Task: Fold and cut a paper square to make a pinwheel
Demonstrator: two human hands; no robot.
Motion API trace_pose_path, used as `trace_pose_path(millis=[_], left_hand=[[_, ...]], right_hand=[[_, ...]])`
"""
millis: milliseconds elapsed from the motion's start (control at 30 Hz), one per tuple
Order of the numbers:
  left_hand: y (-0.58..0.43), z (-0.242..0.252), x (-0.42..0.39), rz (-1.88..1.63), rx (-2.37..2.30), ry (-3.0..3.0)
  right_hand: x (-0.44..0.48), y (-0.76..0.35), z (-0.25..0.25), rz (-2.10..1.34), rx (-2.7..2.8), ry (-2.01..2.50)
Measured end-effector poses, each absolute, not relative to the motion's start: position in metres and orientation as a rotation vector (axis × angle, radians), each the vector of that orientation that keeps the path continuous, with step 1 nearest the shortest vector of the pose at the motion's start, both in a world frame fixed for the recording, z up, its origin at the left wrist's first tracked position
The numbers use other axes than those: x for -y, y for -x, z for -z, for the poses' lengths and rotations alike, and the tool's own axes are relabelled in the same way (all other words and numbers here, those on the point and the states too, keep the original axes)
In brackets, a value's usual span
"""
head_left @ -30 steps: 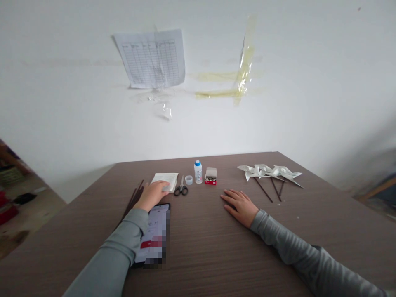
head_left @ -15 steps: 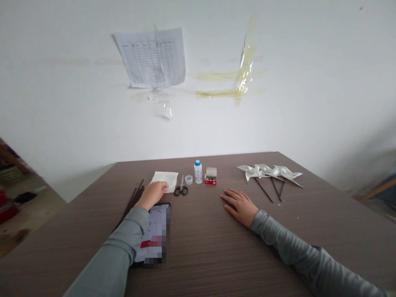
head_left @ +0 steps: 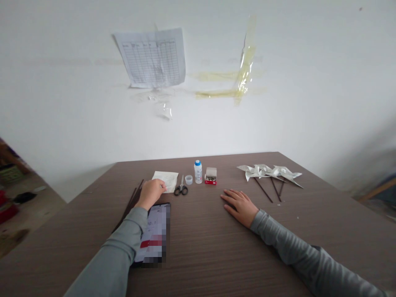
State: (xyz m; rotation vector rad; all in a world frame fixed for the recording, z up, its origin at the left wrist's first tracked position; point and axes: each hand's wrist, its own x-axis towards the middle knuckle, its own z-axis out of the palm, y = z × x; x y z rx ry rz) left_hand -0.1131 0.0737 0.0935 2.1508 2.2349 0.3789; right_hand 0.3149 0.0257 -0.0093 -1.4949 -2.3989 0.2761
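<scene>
My left hand (head_left: 150, 194) is over the near left corner of a stack of white paper squares (head_left: 170, 180), its fingers curled closed. Whatever is between the fingertips, if anything, is hidden. Under that forearm lies a phone (head_left: 154, 231) with its screen lit, partly covered by the sleeve. Dark thin sticks (head_left: 129, 206) rest on the table to the left of the wrist. My right hand (head_left: 239, 206) lies flat, palm down with fingers stretched out, touching only the tabletop. Black-handled scissors (head_left: 181, 189) sit just right of the paper.
Behind the scissors stand a small clear cup (head_left: 188, 180), a white bottle with a blue cap (head_left: 198, 172) and an opened red box (head_left: 210, 178). Several paper pinwheels (head_left: 262, 170) on dark sticks lie at the right. A white wall (head_left: 204, 132) borders the table's back edge.
My left hand has shifted very slightly, its fingers now curled in more tightly by the paper. My right hand stays put.
</scene>
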Motion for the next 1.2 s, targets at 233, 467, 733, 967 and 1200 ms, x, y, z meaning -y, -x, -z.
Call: trace_pose_path(millis=[233,467,733,967,1200], left_hand=[[0.115,-0.098,-0.069,-0.441,-2.271,-2.084],[0.107,-0.101,-0.061,-0.553,-2.326,-2.064],[0.091,-0.109,-0.043,-0.666,-2.23,-2.129],[0.063,-0.096,-0.006,-0.659,-2.04,-2.212],[0.031,-0.074,0.018,-0.576,-1.914,-2.207]], right_hand=[[-0.025,-0.314,0.01,-0.3,2.404,1.513],[-0.025,-0.316,0.011,-0.301,2.392,1.481],[-0.024,-0.317,0.01,-0.278,2.394,1.475],[-0.025,-0.317,0.013,-0.273,2.372,1.481],[-0.024,-0.317,0.013,-0.271,2.402,1.462]])
